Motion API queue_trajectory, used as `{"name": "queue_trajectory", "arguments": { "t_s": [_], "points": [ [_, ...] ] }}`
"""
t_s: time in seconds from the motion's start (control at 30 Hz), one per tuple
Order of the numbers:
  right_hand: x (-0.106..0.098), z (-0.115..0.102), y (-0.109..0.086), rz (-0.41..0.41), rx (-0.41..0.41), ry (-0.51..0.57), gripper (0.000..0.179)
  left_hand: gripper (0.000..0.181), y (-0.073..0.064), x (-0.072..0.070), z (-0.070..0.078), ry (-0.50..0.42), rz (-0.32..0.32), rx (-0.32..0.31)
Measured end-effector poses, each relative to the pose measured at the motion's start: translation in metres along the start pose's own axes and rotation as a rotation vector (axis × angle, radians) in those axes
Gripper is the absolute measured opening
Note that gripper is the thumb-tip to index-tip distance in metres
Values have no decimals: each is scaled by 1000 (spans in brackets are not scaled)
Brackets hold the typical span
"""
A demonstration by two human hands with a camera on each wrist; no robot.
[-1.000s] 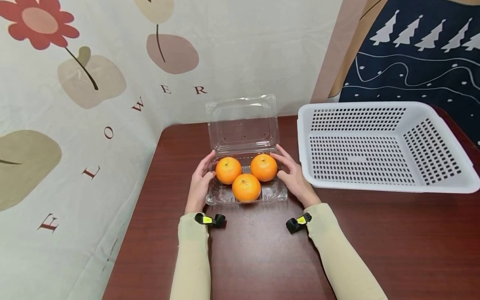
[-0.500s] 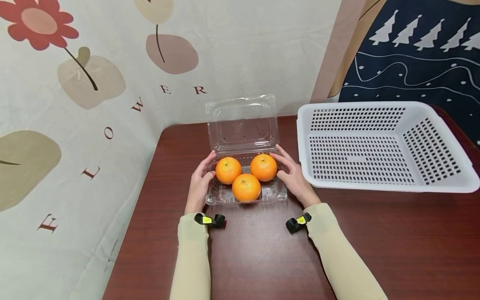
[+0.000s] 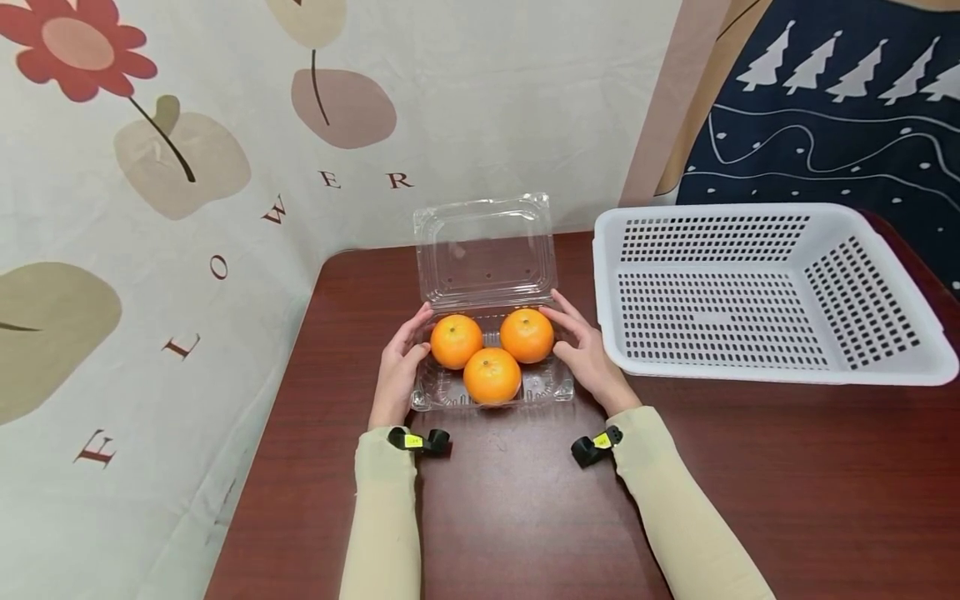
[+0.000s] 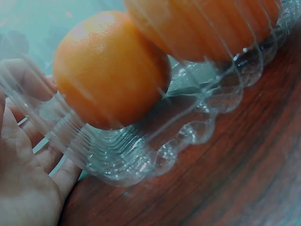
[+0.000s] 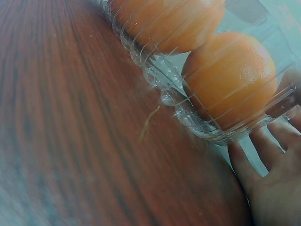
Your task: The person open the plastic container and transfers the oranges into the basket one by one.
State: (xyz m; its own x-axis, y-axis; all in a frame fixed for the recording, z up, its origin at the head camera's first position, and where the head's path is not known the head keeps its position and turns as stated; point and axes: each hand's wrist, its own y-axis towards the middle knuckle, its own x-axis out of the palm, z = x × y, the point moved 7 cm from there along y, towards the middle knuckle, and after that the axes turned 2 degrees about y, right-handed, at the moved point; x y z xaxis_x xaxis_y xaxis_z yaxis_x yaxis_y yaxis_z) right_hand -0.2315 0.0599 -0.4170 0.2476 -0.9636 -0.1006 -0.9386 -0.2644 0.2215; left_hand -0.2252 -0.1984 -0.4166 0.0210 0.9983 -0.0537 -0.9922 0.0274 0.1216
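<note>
Behind everything, from 9 round to 1 o'clock (clock centred on the fruit pack, 12 = away from the person), pale flower-print backdrop (image 3: 480,100), red-brown letters on it. Below it, dark red-brown wood-grain table (image 3: 510,525). At 2 o'clock, past the table, navy cloth (image 3: 832,146) with white fir trees. Between 2 and 3 o'clock on the table, white perforated plastic basket (image 3: 735,372), just beside the right hand (image 3: 592,362). Cream sleeves come in: left sleeve (image 3: 386,521) from 7, right sleeve (image 3: 686,521) from about 4.

Centre: clear plastic clamshell (image 3: 543,382) on the table, hinged lid (image 3: 487,267) up at 12 and tipped back; I can't tell if the lid touches the backdrop. Left hand (image 3: 397,367) grips its 9 o'clock end, right hand its 3 o'clock end; each has thumb at the rim, fingers spread along the outer wall.

In the clamshell, three oranges: one at 10 (image 3: 457,342), one at 2 (image 3: 527,335), one at 6 (image 3: 492,376), stem spots up, packed close; can't tell whether all touch.

Smallest: black wrist cameras, left one (image 3: 435,442) near 7, right one (image 3: 587,451) between 4 and 5, each with a yellow label.
</note>
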Motion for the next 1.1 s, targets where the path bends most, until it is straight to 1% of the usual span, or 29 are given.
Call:
{"name": "queue_trajectory", "arguments": {
  "t_s": [0.37, 0.7, 0.93, 1.1],
  "points": [
    [0, 0, 0, 4, 10, 6, 51, 45, 1, -1, -3, 6, -5, 2],
    [0, 0, 0, 7, 13, 0, 51, 45, 1, -1, -2, -16, -8, 15],
    [-1, -1, 0, 13, 6, -5, 51, 44, 1, -1, -2, 9, -12, 26],
    [-2, 0, 0, 17, 11, -10, 51, 43, 1, 0, -3, 9, -13, 21]
  ]
}}
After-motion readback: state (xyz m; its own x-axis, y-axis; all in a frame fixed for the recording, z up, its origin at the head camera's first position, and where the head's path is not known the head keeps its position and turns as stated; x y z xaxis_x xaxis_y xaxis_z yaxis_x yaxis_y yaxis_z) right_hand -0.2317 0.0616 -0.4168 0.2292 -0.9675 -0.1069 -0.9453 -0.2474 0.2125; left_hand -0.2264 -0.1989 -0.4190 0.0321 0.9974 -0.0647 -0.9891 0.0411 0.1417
